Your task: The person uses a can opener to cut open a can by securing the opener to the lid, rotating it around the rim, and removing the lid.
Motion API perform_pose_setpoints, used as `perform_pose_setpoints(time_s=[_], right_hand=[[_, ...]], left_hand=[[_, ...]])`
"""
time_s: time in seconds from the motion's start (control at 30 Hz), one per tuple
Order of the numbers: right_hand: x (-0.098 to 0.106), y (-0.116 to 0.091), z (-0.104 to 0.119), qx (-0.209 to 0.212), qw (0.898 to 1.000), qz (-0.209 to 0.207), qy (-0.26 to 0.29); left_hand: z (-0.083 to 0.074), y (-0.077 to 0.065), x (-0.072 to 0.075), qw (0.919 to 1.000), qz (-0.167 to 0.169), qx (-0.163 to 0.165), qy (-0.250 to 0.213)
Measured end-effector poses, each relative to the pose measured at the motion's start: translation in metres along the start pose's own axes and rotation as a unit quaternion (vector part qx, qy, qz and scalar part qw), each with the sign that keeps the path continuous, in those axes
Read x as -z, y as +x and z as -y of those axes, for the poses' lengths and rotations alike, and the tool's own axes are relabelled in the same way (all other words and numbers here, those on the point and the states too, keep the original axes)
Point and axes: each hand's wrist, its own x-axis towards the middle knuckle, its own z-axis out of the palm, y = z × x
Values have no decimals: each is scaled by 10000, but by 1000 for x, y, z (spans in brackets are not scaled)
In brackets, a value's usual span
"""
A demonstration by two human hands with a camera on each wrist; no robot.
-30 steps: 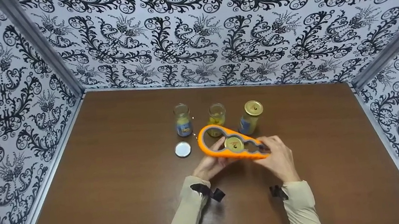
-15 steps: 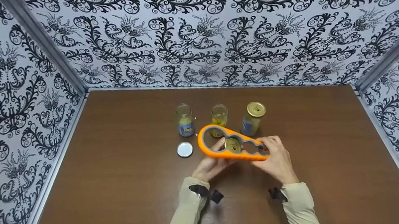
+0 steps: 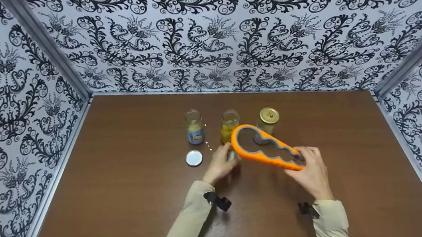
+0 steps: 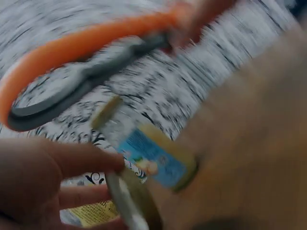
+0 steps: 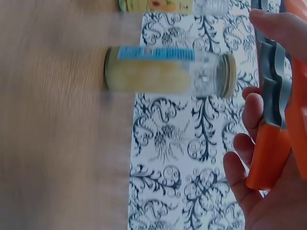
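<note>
My right hand (image 3: 310,170) grips one end of an orange jar opener (image 3: 258,157) with grey scalloped inner edges. The tool is held up above the table, its wide loop toward the left. Just left of that loop, my left hand (image 3: 219,166) pinches a jar lid (image 4: 132,199), seen nearly edge-on and blurred in the left wrist view. Beyond my left hand stands an open jar (image 3: 230,120) with yellow contents. To its right is a jar with its gold lid on (image 3: 269,115), partly behind the opener. The right wrist view shows that lidded jar's blue label (image 5: 156,53).
At the left stands another open jar (image 3: 194,130) with a blue label. A loose lid (image 3: 194,158) lies in front of it, pale side up. Small bright specks lie between the two open jars. Patterned panels (image 3: 203,55) border the brown table (image 3: 130,152).
The gold lid that sat within the opener's loops is out of it and in my left hand. My right hand has moved right with the opener, and the hands are farther apart.
</note>
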Motion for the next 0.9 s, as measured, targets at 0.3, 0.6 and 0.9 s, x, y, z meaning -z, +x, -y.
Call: perform_pose_setpoints(time_s=[0.3, 0.6, 0.9], right_hand=[[17, -13, -17, -421, 9989, -86, -163], [20, -15, -20, -532, 9983, -103, -211], [22, -19, -24, -671, 9975, -131, -176]], left_hand=[[2, 6, -13, 9476, -664, 63, 3125], [7, 7, -21, 9214, -521, 31, 3850], [16, 13, -26, 9178, -450, -192, 3940]])
